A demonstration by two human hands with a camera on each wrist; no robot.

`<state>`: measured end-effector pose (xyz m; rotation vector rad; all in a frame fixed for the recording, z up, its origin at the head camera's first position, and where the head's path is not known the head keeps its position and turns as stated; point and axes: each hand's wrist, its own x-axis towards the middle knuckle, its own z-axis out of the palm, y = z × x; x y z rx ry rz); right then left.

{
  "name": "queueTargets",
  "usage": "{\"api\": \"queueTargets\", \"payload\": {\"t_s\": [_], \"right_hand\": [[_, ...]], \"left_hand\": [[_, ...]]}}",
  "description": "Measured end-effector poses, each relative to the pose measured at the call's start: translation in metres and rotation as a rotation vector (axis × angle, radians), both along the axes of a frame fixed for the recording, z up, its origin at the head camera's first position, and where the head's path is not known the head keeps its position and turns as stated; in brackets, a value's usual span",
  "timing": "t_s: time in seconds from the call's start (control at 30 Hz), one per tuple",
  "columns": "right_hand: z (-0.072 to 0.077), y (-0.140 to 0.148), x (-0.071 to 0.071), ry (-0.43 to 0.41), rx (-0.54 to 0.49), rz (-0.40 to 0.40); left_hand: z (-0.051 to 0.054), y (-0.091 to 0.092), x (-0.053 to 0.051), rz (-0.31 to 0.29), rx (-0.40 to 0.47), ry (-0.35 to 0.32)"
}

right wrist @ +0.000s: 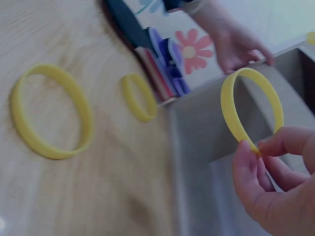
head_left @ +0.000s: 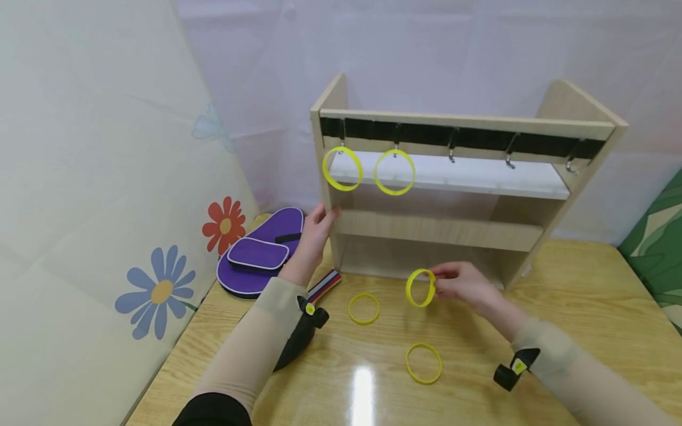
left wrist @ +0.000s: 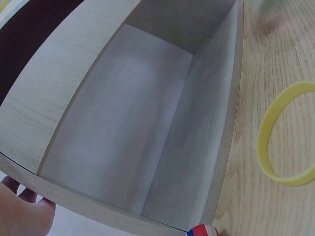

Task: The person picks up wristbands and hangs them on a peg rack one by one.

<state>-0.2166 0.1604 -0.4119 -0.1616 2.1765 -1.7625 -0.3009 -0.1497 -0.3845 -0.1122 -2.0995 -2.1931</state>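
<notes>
Seemingly less than halfway along, judging by two yellow wristbands (head_left: pixel 343 188) hung from hooks (head_left: pixel 343 130) on the light-wood rack (head_left: pixel 439 231) at the upper centre of the head view, with three bare hooks (head_left: pixel 453 142) to their right and apparently three wristbands not yet hung. Pinching one of those, the held wristband (right wrist: pixel 229 103), between curled fingers (right wrist: pixel 285 140) of the right hand (head_left: pixel 463 287), just right of the frame's centre, low in front of the rack. Leaving two loose wristbands (head_left: pixel 364 323) flat on the wood-grain worktop (head_left: pixel 575 296), one at lower centre, the other nearer the bottom edge and to its right. Gripping the rack's left side panel (head_left: pixel 334 248) by its front edge in the bent fingers of the left hand (head_left: pixel 314 236), left of centre. Showing also a purple table-tennis paddle case (head_left: pixel 288 223) at centre left
</notes>
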Motion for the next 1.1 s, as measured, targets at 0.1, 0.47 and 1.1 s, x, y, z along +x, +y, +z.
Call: {"api": "queueTargets", "payload": {"t_s": [0.1, 0.47, 1.1], "right_hand": [[0.014, 0.007, 0.0, 0.012, -0.003, -0.005], [0.06, 0.027, 0.006, 0.034, -0.253, -0.023], [0.115, 0.027, 0.013, 0.124, -0.515, -0.088]], "left_hand": [[0.0, 0.0, 0.0, 0.001, 0.003, 0.001], [0.0, 0.001, 0.001, -0.004, 0.02, -0.012], [0.0, 0.002, 0.0, -0.005, 0.012, -0.007]]}}
